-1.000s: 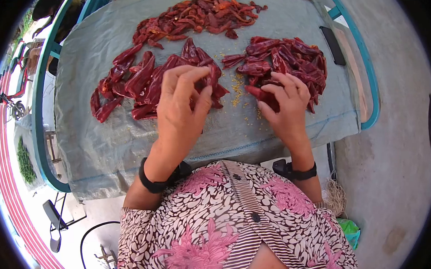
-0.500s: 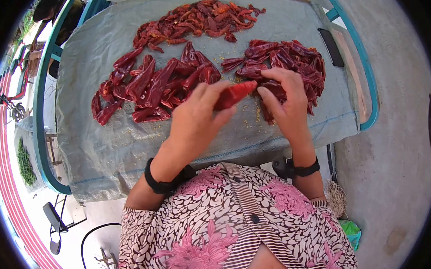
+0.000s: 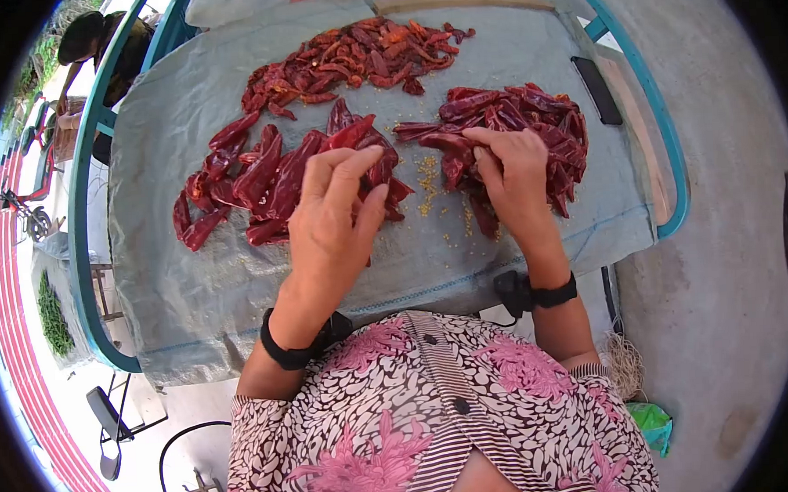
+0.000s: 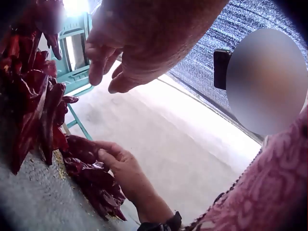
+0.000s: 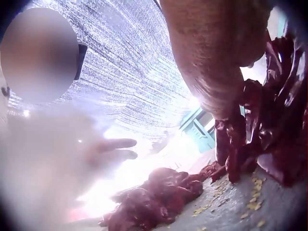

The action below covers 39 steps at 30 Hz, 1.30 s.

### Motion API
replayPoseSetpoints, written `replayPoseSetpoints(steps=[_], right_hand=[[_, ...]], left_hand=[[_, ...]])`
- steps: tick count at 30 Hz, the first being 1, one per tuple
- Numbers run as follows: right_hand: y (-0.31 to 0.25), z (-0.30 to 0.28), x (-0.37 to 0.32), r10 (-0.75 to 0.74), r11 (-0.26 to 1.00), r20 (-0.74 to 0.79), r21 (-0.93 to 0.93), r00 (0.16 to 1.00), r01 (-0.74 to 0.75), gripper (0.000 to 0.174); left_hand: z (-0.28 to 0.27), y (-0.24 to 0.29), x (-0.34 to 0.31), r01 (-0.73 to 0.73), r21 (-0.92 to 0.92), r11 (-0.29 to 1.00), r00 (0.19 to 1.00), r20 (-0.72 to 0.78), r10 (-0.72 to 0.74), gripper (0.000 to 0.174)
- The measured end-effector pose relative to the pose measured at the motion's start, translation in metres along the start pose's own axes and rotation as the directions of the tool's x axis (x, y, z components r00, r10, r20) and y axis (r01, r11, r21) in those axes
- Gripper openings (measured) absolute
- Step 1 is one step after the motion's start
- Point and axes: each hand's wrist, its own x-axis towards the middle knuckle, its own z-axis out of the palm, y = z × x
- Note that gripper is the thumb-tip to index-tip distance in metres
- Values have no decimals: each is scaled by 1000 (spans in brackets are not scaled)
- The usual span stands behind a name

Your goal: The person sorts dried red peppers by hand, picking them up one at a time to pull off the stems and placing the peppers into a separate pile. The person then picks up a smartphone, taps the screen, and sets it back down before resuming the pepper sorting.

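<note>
My right grip [image 3: 513, 163] pinches a red chili pepper [image 3: 442, 142], long axis roughly toward 9 o'clock. Left grip [image 3: 327, 221], fingers loosely parted, nothing in it, has that pepper at about 2 o'clock.

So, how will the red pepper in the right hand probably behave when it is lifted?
The red pepper is probably light, since the peppers beside it look creased and flattened. It shines, so it may feel slippery. It might shed yellow seeds, as many lie nearby.
</note>
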Motion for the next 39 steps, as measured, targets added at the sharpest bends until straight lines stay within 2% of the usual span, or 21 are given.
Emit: replayPoseSetpoints(steps=[2,4,5,7,8,9,12,13,15,17,18,21,23,27,30,32,33,35,36,37,39], right_hand=[[-9,-3,-3,21,980,19,197,1000,-24,24],[-21,-4,-8,-8,945,39,326,999,-5,23],[-28,-8,-11,15,932,96,358,995,-49,22],[-38,-11,-14,-9,922,103,386,995,-31,23],[-40,-12,-14,-21,916,105,400,994,-22,23],[-41,-14,-15,-34,936,153,351,988,-22,25],[-30,-6,-14,-93,990,17,105,995,91,28],[-25,-3,-16,-123,992,45,-19,991,124,28],[-16,4,-19,-167,946,111,-262,980,191,29],[-11,12,-18,-203,932,93,-286,975,221,29],[-12,13,-16,-222,925,88,-296,971,238,28],[-22,3,-12,-157,964,174,-188,972,189,29],[-18,9,-16,-149,964,180,-193,972,184,29],[-1,22,-21,-187,950,114,-232,976,209,36],[-6,12,-18,-179,977,-77,-128,981,168,44],[-14,8,-18,-148,988,-149,11,978,151,48],[-19,6,-18,-128,986,-185,81,974,145,51],[-37,-2,-23,-67,922,-20,382,998,69,54],[-45,-3,-26,-56,857,68,515,996,13,55],[-50,-1,-27,-178,888,14,432,984,154,60],[-49,1,-27,-225,889,2,409,974,205,60]], left_hand=[[8,-1,1,-46,-35,998,998,38,47,56],[12,7,2,-7,-61,998,993,120,15,56],[15,8,2,-18,-38,999,987,160,24,55],[19,8,1,-76,-17,997,978,194,78,48],[19,7,0,-52,2,999,975,216,51,46],[16,5,-2,-32,20,999,971,236,26,44],[11,10,-2,62,56,997,973,219,-72,37],[9,12,-1,97,63,993,974,199,-107,36],[9,8,-1,55,61,997,976,208,-67,35],[11,4,-4,-10,76,997,971,241,-9,33],[11,6,-5,10,90,996,950,311,-38,31],[18,4,-11,-10,133,991,930,365,-39,30],[21,2,-15,-23,163,986,909,415,-48,30],[24,2,-17,-47,145,988,917,398,-14,33],[23,4,-16,-28,106,994,947,321,-7,37],[21,9,-13,-14,46,999,962,273,1,42],[21,13,-12,62,-13,998,954,295,-55,45],[22,22,-10,213,-125,969,924,349,-158,51],[28,19,-11,152,-162,975,952,288,-100,53],[36,12,-13,87,-194,977,974,224,-43,55],[39,7,-14,10,-184,983,988,154,19,56]])
